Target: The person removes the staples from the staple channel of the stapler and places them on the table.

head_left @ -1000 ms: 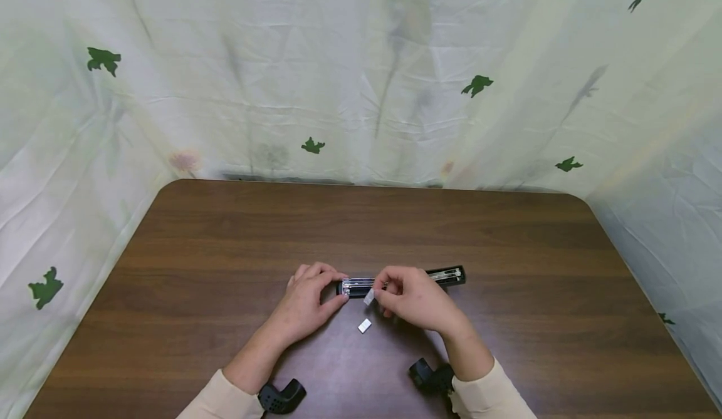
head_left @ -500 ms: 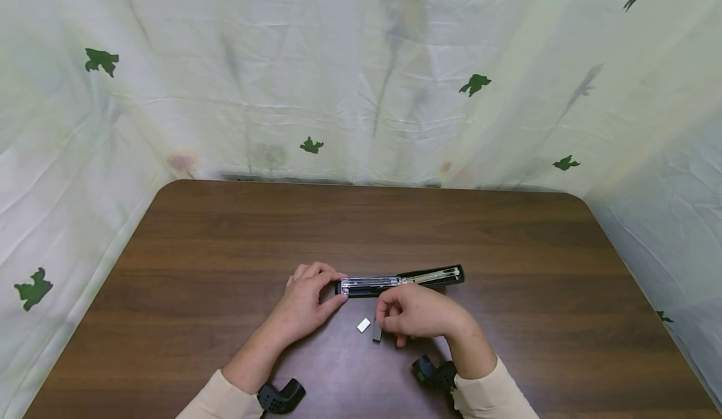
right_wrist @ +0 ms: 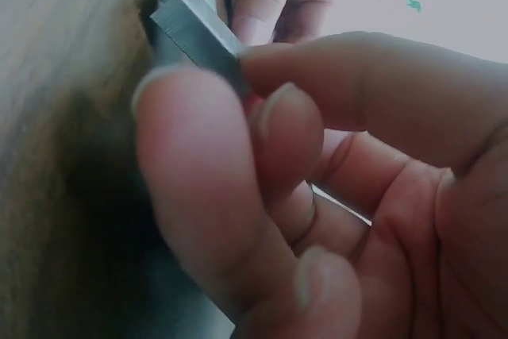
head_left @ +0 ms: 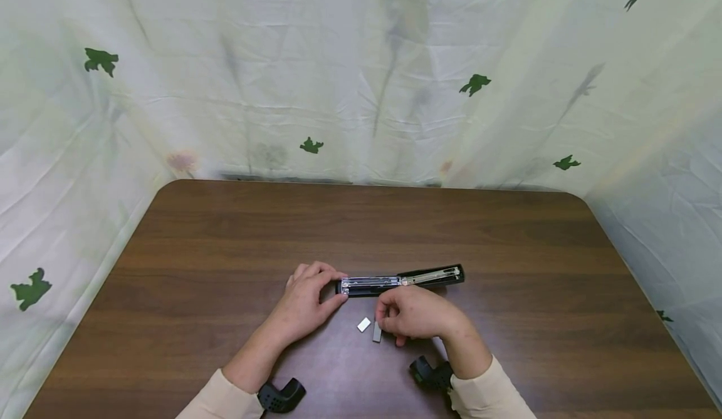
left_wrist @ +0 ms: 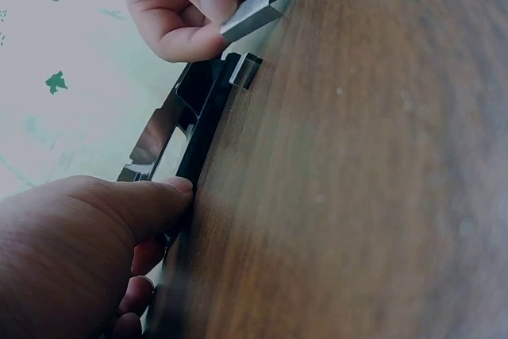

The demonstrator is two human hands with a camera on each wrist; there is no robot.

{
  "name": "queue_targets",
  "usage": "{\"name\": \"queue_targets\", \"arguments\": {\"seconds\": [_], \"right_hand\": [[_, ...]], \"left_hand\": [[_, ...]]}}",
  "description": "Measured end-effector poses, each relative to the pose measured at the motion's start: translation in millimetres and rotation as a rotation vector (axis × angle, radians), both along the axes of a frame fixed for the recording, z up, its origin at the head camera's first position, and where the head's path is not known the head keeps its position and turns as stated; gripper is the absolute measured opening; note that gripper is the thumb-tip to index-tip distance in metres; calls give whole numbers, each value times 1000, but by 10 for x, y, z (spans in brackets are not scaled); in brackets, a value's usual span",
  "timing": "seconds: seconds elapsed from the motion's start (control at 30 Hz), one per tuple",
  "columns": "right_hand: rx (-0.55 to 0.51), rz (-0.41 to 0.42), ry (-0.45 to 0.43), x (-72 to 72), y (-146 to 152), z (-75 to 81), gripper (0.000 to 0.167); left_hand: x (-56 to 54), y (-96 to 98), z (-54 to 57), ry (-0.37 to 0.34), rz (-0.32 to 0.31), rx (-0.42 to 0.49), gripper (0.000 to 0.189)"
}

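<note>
A black stapler (head_left: 366, 290) lies opened out on the table, its metal tray and raised top showing in the head view. At its left end, my left hand (head_left: 310, 300) grips it between thumb and fingers. My right hand (head_left: 420, 312) is just in front of the stapler's hinge and pinches a strip of staples (left_wrist: 255, 15) by one end; the other end sticks out from the fingertips. Left of this strip, a short block of staples (head_left: 363, 325) lies on the wood. In the right wrist view the held strip (right_wrist: 202, 33) covers part of that block.
The brown wooden table (head_left: 225, 231) has a pale patterned curtain (head_left: 350, 81) behind it and at both sides. Black wrist-worn devices, one at the left wrist (head_left: 282, 397) and one at the right wrist (head_left: 431, 375), stand out near the tabletop.
My right hand has moved from over the stapler toward the front edge with the staple strip, uncovering the stapler's middle. The strip has turned in the fingers. My left hand stays put.
</note>
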State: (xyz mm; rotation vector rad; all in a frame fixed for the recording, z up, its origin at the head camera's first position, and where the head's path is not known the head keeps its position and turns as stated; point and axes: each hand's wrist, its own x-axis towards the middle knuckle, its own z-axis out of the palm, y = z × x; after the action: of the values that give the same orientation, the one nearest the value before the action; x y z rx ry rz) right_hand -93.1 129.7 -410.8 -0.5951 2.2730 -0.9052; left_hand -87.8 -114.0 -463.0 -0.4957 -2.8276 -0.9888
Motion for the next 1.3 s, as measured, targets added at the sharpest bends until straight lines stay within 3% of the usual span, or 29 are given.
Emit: {"name": "queue_targets", "arguments": {"seconds": [0.6, 1.13, 1.3], "right_hand": [[46, 2, 100, 3, -9, -47, 18], [76, -15, 148, -4, -37, -29, 18], [11, -81, 186, -25, 22, 76, 14]], "left_hand": [[2, 0, -1, 0, 2, -3, 31], [6, -13, 23, -43, 5, -17, 31], [4, -19, 13, -39, 4, -14, 31]]}}
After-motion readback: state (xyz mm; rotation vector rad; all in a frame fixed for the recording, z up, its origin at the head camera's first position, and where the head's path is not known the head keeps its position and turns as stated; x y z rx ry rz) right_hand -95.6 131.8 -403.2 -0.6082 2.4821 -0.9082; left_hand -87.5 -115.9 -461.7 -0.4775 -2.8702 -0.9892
